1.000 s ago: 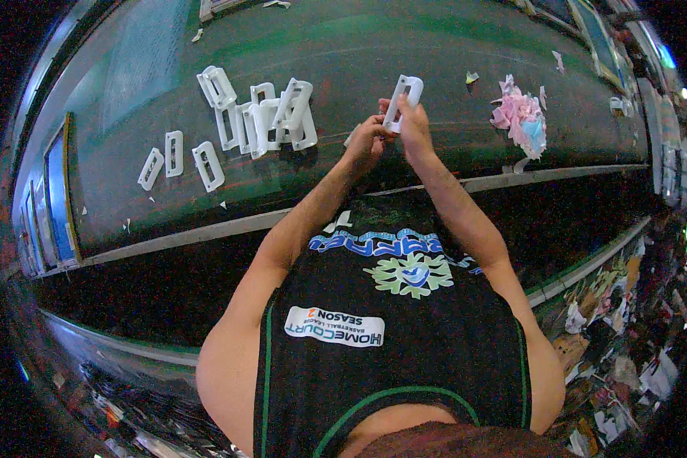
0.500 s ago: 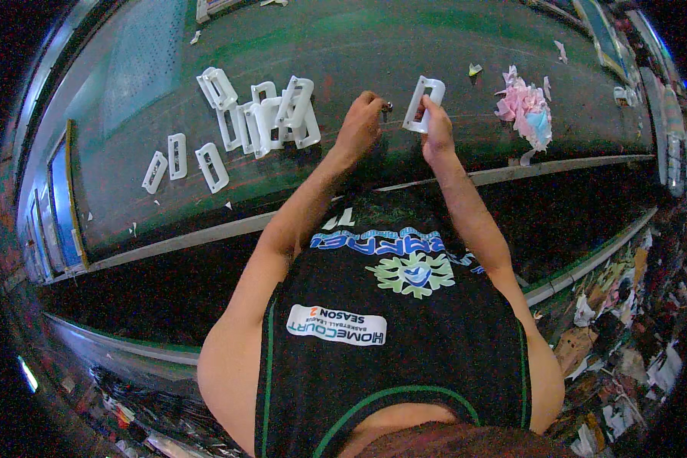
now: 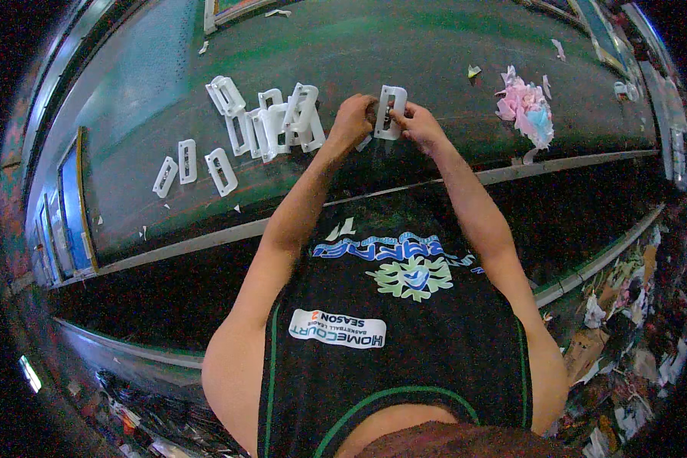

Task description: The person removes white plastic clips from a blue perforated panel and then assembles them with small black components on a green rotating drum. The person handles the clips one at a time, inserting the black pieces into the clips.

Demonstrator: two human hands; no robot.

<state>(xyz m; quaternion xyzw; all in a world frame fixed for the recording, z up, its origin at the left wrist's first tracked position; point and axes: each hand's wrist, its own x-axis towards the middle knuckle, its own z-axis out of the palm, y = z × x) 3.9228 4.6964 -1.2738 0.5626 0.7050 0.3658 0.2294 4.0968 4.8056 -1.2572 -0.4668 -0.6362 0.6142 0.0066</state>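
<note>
My right hand (image 3: 421, 128) grips a white oblong plastic frame (image 3: 382, 122) with a long slot, held upright above the dark worktop. My left hand (image 3: 354, 120) is closed against the frame's left side, its fingertips partly hidden there. A small dark metal part (image 3: 389, 115) shows in the slot, between the fingers of both hands. Just below my left hand lies a small pale scrap (image 3: 364, 143). To the left, several similar white frames (image 3: 305, 107) lie in an overlapping heap. Three more lie apart, nearer the front, including one frame (image 3: 221, 172) with dark bits in its slot.
A crumpled pile of pink, white and blue scraps (image 3: 527, 111) lies on the right of the green-black worktop (image 3: 427, 46). Its pale front edge (image 3: 504, 174) runs before me. Blue-panelled frames (image 3: 72, 202) stand at the left; mixed litter (image 3: 626, 336) fills the lower right.
My right hand has brought the white frame leftward to my left hand. The metal part that stuck out from my left fingers now shows in the frame's slot.
</note>
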